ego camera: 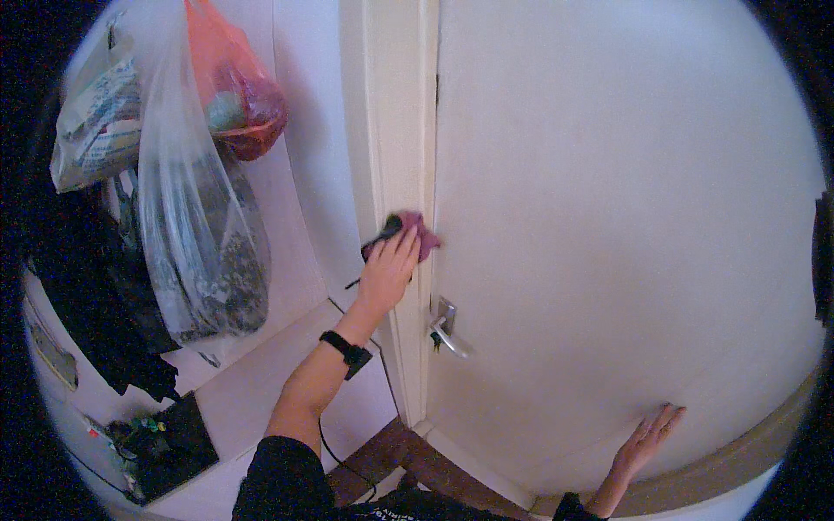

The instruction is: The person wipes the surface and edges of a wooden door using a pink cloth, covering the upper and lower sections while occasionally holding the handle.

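My left hand (pixel 391 267) presses a purple cloth (pixel 428 244) against the cream door frame (pixel 391 156), with the fingers stretched over it. Part of the cloth, or something beneath it, looks black; blur hides which. A black watch (pixel 348 355) is on my left wrist. Below and to the right of that hand is a silver lever handle (pixel 449 335) on the pale door (pixel 586 228). At the lower right, my right hand (pixel 645 439) is up at the door with its fingers apart and nothing in it. Whether its palm touches the surface cannot be told.
On the left hang a clear plastic bag (pixel 189 215) with dark contents, a red plastic bag (pixel 251 117), another filled bag (pixel 101 124) and dark clothing (pixel 98 280). Below them is a white cabinet top (pixel 260 365) with a black tray-like item (pixel 189 443). A thin black cable (pixel 332 449) hangs down.
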A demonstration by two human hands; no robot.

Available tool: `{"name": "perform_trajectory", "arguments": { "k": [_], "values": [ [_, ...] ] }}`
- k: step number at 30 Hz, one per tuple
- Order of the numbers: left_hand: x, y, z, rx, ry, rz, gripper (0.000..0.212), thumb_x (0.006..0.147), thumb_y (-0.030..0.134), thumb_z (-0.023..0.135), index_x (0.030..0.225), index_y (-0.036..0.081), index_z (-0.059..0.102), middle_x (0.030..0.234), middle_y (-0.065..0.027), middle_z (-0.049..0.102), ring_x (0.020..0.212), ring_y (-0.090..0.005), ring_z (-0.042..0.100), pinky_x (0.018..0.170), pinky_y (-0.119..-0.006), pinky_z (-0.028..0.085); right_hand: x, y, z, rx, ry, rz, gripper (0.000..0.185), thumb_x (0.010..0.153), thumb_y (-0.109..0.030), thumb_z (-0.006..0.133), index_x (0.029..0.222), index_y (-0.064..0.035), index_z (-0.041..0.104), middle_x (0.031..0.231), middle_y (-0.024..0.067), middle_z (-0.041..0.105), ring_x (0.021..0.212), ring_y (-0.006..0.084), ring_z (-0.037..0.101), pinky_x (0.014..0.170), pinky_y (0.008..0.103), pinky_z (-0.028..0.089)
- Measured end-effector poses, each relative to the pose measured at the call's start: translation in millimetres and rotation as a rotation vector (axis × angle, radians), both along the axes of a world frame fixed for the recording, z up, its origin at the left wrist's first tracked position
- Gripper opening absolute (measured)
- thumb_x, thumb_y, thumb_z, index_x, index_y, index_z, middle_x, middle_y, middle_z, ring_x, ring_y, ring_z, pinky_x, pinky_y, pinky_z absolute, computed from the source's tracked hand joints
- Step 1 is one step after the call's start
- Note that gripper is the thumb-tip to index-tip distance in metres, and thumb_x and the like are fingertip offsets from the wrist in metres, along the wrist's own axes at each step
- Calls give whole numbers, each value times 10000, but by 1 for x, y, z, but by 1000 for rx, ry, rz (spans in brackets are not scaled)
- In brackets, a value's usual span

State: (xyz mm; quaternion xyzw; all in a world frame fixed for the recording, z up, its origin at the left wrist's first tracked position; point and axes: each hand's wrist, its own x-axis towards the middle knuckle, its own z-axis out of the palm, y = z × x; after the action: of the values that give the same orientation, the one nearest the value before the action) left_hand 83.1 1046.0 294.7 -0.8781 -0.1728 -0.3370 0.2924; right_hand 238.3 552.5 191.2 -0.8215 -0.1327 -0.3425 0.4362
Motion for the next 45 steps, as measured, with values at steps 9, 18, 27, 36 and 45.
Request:
{"name": "perform_trajectory", "arguments": {
  "k": [9,18,27,36,45],
  "values": [
    [2,11,-16,182,119,24,480,785,175,482,1248,55,453,1376,-107,361,1240,-231,360,1022,-368,270,-13,-8,7,-196,0,27,453,958,-260,329,1358,-48,341,1464,159,172,1344,315,187,1081,426,168],
    [60,13,193,366,-379,75,480,796,113,483,1268,48,427,1384,-112,346,1249,-277,349,1030,-419,273,-2,-19,4,-142,14,60,438,953,-209,334,1342,-7,348,1444,181,217,1337,317,206,1088,413,163],
    [72,2,80,100,-206,112,433,799,106,485,1213,-16,457,1387,-135,318,1121,-264,427,984,-390,326,-6,-24,2,-142,70,39,447,964,-249,313,1337,-5,356,1428,181,255,1326,304,241,1077,393,199],
    [37,-9,-66,-57,81,15,448,776,93,477,1212,-7,463,1376,-125,352,1117,-243,444,972,-363,346,-9,-25,6,-191,-6,58,444,964,-252,316,1333,-9,363,1432,178,249,1325,313,241,1073,401,205],
    [65,-9,80,-203,-445,-462,535,775,-33,441,1306,0,382,1365,-156,367,1259,-322,347,1046,-391,284,-12,-38,27,-214,9,59,424,960,-221,332,1317,2,384,1402,186,309,1301,314,292,1056,394,245]
  ]
}}
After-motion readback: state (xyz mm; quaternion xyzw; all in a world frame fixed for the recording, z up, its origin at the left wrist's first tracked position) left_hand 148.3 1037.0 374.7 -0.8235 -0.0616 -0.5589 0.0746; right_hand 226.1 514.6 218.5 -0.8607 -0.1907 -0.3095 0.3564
